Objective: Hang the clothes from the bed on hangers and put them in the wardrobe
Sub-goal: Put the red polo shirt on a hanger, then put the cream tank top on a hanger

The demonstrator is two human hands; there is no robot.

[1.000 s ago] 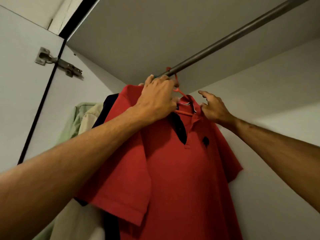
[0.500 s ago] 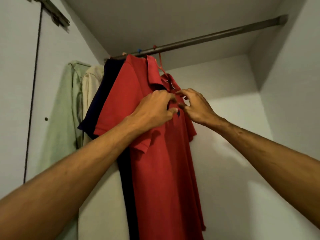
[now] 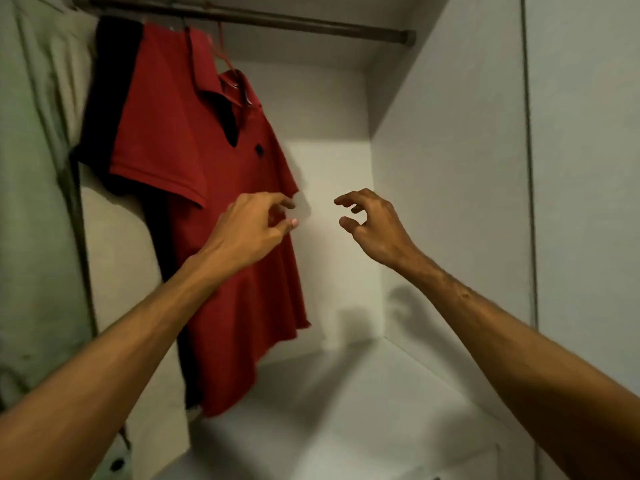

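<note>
Pale wardrobe (image 3: 433,168) (dimly lit); red polo (image 3: 194,150) hangs from its rail (image 3: 311,27).

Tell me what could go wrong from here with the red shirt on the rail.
1. The red shirt hangs bunched against the dark garment at the left end of the rail, so it may crease.
2. The left hand is in front of the shirt's edge with fingers loosely curled; a careless move could tug it askew on its red hanger. The right hand is clear of it.
</note>
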